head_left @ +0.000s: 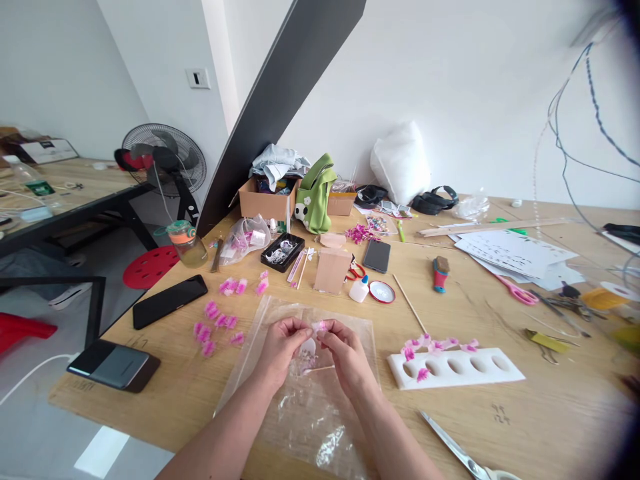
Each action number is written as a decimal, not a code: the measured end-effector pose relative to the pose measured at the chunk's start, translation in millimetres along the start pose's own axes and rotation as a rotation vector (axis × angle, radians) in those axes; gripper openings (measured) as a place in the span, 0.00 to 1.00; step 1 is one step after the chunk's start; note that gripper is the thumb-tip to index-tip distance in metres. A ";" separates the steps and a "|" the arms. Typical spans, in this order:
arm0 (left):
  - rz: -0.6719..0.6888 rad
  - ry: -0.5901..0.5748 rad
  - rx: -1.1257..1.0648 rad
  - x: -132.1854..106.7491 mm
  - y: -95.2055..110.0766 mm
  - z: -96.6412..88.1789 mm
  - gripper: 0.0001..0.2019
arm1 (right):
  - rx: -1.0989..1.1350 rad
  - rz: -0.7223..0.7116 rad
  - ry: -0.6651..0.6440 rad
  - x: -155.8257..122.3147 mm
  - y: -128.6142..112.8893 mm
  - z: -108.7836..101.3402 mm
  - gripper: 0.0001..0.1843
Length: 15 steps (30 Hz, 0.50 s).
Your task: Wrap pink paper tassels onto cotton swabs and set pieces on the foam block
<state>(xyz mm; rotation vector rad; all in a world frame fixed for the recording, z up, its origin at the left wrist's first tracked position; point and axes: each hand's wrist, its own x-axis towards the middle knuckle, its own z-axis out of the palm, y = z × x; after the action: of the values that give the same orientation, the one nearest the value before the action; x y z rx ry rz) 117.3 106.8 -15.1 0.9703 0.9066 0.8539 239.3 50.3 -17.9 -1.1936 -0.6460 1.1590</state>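
My left hand (280, 347) and my right hand (346, 353) meet over a clear plastic sheet (310, 407) on the wooden table (550, 413). Both pinch a small pink paper petal piece (319, 327) between their fingertips. A thin wooden stick (320, 368) lies just under them. Several finished pink petals (215, 325) lie loose to the left. A white foam block with oval holes (455, 368) sits to the right, with more pink petals (435, 345) along its back edge.
Two dark phones (169, 301) (114, 365) lie at the left. Scissors (465, 455) rest near the front edge. Glue bottle (359, 289), a small wooden box (332, 270), a black tray (283, 252), a green bag (315, 195), cardboard boxes and papers (515, 253) crowd the back.
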 end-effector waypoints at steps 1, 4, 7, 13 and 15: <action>0.008 0.002 0.016 -0.5 0.2 0.3 0.11 | -0.003 0.001 0.001 0.0 0.1 -0.1 0.11; 0.026 0.004 0.057 -2.0 0.9 1.1 0.10 | -0.016 0.002 0.027 0.1 -0.5 0.0 0.12; 0.033 0.005 0.082 -2.8 1.2 1.6 0.10 | -0.030 0.006 0.047 0.3 -2.2 1.0 0.12; 0.008 -0.011 0.045 -0.8 -0.4 0.2 0.12 | -0.024 0.010 0.036 -0.1 -5.0 1.5 0.15; -0.009 -0.011 0.025 0.0 -1.3 -0.6 0.12 | -0.007 0.005 0.017 -0.5 -5.0 1.1 0.15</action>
<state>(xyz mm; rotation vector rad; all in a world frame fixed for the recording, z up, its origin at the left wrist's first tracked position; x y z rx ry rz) 117.0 106.6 -16.5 0.9908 0.9133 0.8313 239.8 50.5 -12.8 -1.2101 -0.6351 1.1506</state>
